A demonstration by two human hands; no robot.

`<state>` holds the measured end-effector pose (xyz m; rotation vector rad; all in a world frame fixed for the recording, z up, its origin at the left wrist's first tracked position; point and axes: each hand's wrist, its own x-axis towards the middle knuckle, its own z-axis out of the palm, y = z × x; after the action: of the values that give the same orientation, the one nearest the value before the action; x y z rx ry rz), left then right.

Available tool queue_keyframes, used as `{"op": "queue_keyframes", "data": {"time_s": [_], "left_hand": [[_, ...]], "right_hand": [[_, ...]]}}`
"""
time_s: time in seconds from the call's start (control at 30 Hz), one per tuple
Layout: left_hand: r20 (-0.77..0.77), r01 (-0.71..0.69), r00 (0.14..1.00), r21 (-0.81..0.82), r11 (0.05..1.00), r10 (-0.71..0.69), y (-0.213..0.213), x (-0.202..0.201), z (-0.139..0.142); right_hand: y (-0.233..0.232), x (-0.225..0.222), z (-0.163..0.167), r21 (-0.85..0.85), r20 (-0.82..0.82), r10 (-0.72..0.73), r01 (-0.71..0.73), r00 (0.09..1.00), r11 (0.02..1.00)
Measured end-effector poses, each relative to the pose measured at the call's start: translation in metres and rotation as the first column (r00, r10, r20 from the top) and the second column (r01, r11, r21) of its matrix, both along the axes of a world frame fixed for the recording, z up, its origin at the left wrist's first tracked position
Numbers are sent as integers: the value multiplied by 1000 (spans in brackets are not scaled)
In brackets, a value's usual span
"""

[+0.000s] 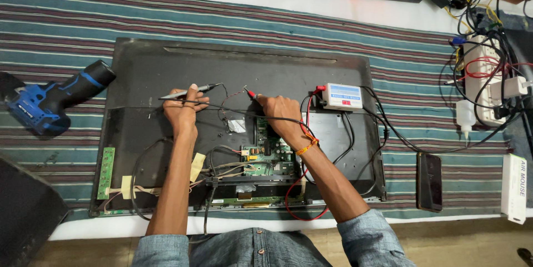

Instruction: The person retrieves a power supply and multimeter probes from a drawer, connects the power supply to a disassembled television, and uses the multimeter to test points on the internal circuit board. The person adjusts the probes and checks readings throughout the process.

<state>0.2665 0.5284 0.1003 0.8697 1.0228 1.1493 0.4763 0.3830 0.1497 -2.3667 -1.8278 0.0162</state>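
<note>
Head view, opened flat-panel TV lying face down, dark metal back panel [166,78] exposed, on a striped teal-and-maroon cloth [66,17].

L hand [182,110]: fingers curled shut round a slim black test probe [191,90], tip pointing right, held just above the panel. R hand [277,112]: pinched closed on a red-tipped test probe [250,94], tip pointing left toward the other. Both tips sit near a thin loose wire in the upper middle of the panel; contact can't be told. Black and red leads trail from the probes to a small white tester box w/ red display [342,96], resting on the panel's upper right.

Below the hands: green main circuit board [269,153], w/ cable bundles; narrow green strip board [106,172] at the lower left edge.

Risks (judgement): probe tips slipping could bridge adjacent contacts; the slack leads cross the R wrist and could snag, dragging the tester box off its spot. Forearms pass right over the board and cables, so a dropped elbow could press on components.

Edges/room: free panel surface above and left of the hands. Blue-and-black cordless drill [47,103] lies well left, off the panel. Dark phone [429,181] and white carton [514,188] lie right, apart from the panel; white power strip w/ tangled cables [483,78] crowds the upper right.
</note>
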Motion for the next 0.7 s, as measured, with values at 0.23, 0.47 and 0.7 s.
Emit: {"op": "queue_keyframes", "data": {"time_s": [0.23, 0.47, 0.7], "left_hand": [[-26, 0, 1000, -2, 1000, 0, -2, 1, 4], [12, -8, 1000, -2, 1000, 8, -2, 1, 1], [-9, -4, 1000, 3, 1000, 4, -1, 1, 0]], "right_hand": [[0, 1, 1, -6, -3, 7, -7, 1000, 1000], [-1, -1, 5, -7, 2, 0, 0, 1000, 1000], [0, -1, 6, -19, 7, -4, 4, 1000, 1000]]}}
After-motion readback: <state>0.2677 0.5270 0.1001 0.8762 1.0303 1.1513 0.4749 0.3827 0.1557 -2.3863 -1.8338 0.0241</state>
